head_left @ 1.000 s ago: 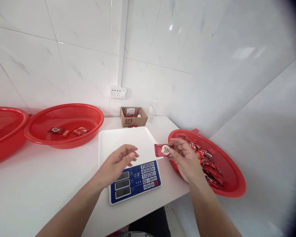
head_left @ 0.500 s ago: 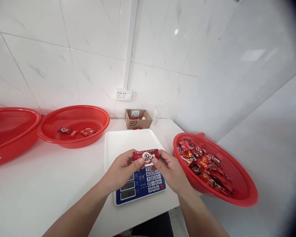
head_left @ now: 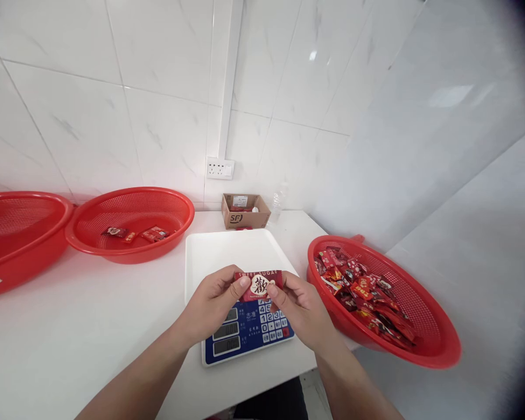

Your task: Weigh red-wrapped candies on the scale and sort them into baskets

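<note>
A wall of veined white tiles [head_left: 170, 140] is backed onto by a white table [head_left: 114, 326]. On the table two red perforated baskets are set side by side at the left: the far-left basket [head_left: 24, 265], cut off by the view, and the middle basket [head_left: 131, 255], in which a few wrapped packets [head_left: 155, 234] are held. At the right, a pile of red wrapped packets [head_left: 367, 289] is contained by the right basket [head_left: 440, 353], which is carried past the table's edge. Between them is placed an electronic price scale [head_left: 236, 251], its keypad and displays turned toward the person. Behind it an SF cardboard box [head_left: 245, 220] is stood.

One end of a red "SWEET SUGAR" packet [head_left: 259, 284] is clamped between the thumb and fingers of the left hand [head_left: 213, 303]; the other end is pinched likewise by the right hand [head_left: 304, 303]. The packet is held over the scale, where the white platform meets the keypad; how high above it cannot be judged well from this angle.

The wrapper could be creased or torn if the ends were pulled apart too hard, and a key might be pressed if the fingers were lowered. The right basket could be tipped if its overhanging side were knocked.

The packet's printed face is turned up toward the person, its character reading upright; its long axis is laid left to right, from hand to hand.
</note>
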### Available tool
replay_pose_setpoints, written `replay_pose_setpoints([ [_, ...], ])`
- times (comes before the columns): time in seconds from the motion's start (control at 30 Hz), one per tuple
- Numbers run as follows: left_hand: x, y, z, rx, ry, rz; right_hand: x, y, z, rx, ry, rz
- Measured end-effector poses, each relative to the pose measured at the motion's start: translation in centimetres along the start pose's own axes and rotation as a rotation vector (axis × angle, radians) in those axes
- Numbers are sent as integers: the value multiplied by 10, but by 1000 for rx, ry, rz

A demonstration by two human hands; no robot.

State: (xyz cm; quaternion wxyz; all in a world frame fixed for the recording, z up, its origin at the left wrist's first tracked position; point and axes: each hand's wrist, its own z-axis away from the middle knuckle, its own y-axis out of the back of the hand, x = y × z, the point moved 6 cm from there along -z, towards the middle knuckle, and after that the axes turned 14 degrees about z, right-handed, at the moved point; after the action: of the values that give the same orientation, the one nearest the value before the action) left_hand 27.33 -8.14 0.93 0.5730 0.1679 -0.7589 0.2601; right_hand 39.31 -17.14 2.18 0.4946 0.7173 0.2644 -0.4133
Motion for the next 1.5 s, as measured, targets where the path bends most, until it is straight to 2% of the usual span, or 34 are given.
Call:
replay_pose_setpoints([
  [0.5,5,4,0,69,-66,-48,6,-5,-3,-53,-16,13],
  [0.73,2,2,0,55,-36,-40,-1,2,-5,55,18,115],
  [1.0,2,-10,3,-117,28,7,-2,0,-4,95,59,86],
  [1.23,0,-12,2,-155,48,55,-6,0,-8,88,109,101],
  [1.5,0,-3,-2,-32,19,27,-7,1,-11,130,129,117],
])
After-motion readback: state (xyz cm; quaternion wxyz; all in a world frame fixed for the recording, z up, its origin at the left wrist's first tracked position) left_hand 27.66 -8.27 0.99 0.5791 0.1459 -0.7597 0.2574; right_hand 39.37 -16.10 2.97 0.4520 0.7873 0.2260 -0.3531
